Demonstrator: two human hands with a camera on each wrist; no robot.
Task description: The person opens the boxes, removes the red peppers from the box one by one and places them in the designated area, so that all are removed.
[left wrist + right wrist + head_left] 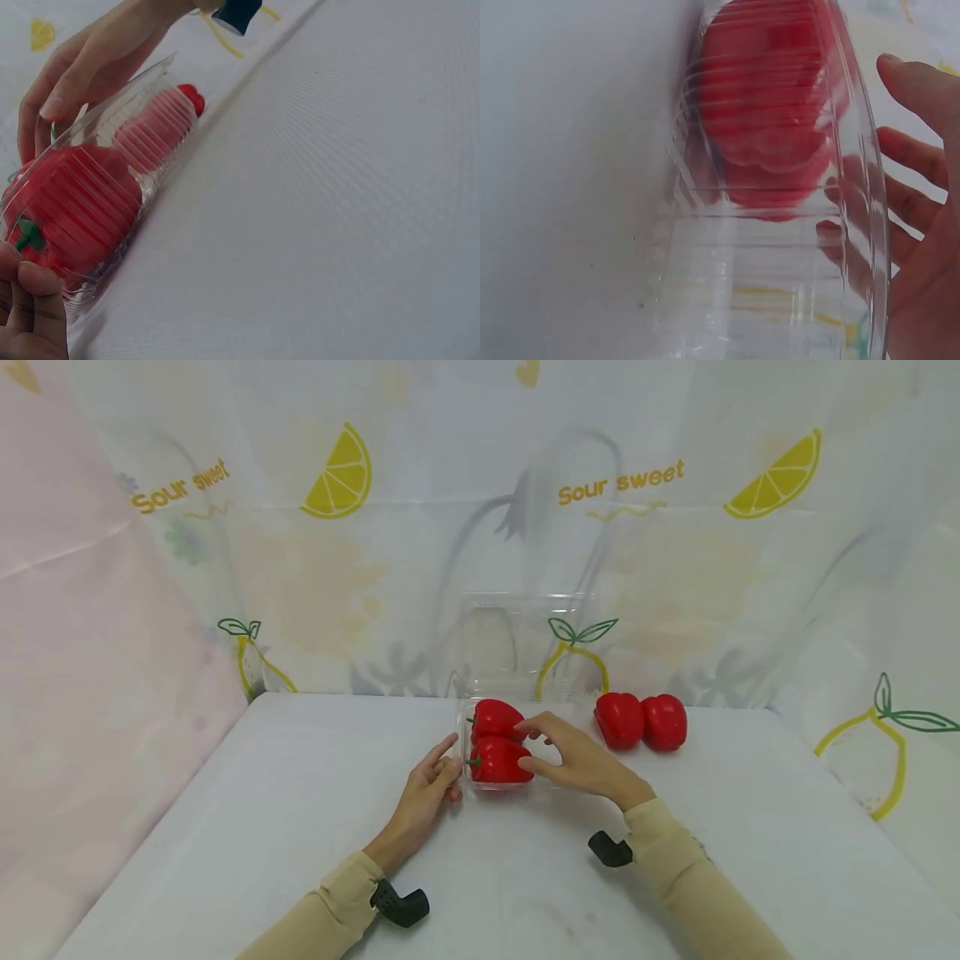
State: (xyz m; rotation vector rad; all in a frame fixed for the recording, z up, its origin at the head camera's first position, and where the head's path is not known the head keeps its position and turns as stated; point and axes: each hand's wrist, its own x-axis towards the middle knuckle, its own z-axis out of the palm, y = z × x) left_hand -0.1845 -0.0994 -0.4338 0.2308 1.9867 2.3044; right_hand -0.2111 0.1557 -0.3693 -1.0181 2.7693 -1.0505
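Our left hand [420, 793] lies relaxed beside the clear box [705, 315]; our right hand [581, 760] hovers open-fingered over two red peppers [501, 760] inside, mid-frame. We'd best steady the box, nudging neither.

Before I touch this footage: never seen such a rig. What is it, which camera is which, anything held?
No machine here: the left grip and right grip are a person's bare hands. The wide picture comes from a head camera looking down; the other two come from a camera on each wrist.

On the white table is a clear plastic clamshell, lid raised behind. Two red bell peppers lie in its left part; two loose red bell peppers sit to its right.

The right grip reaches over the clamshell, fingers apart, nothing visibly held. The left is at the clamshell's left wall; whether it holds it is unclear.
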